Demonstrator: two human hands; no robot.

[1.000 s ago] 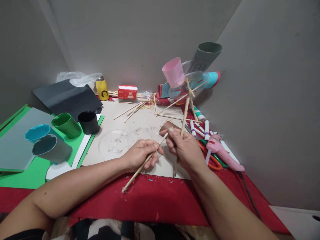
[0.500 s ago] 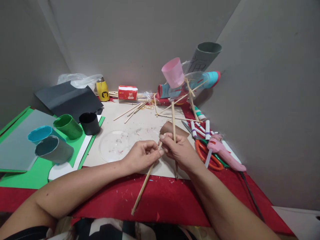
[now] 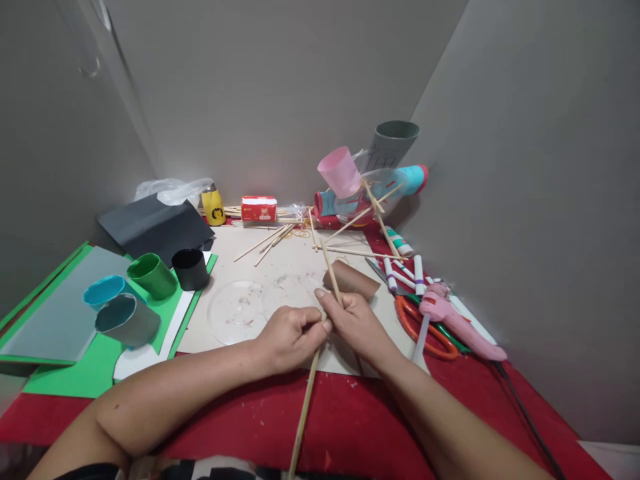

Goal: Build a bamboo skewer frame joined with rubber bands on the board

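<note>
My left hand (image 3: 293, 339) is closed, thumb and forefinger pinching a thin wooden stick (image 3: 306, 413) that slants down toward me past the table's front edge. My right hand (image 3: 357, 325) wraps round a second wooden stick (image 3: 330, 270), which points up and away, its lower end showing below the palm. The fingertips of both hands meet where the two sticks come together; they hide the crossing point. Just beyond my right hand lies a brown cardboard tube (image 3: 353, 279). Clear round plastic lids (image 3: 237, 310) lie flat on the board, left of my hands.
At left, paper cups (image 3: 153, 277) stand on green sheets (image 3: 75, 383). Behind, loose sticks (image 3: 270, 243), a red tissue pack (image 3: 259, 209) and a stick frame with a pink cup (image 3: 340, 172). At right, orange-handled scissors (image 3: 425, 337), a pink glue gun (image 3: 465, 323) and its cord.
The right-hand stick has gone from nearly upright to leaning left. The left-hand stick stands steeper, its near end shifted right and closer to me. The camera view has tilted up slightly.
</note>
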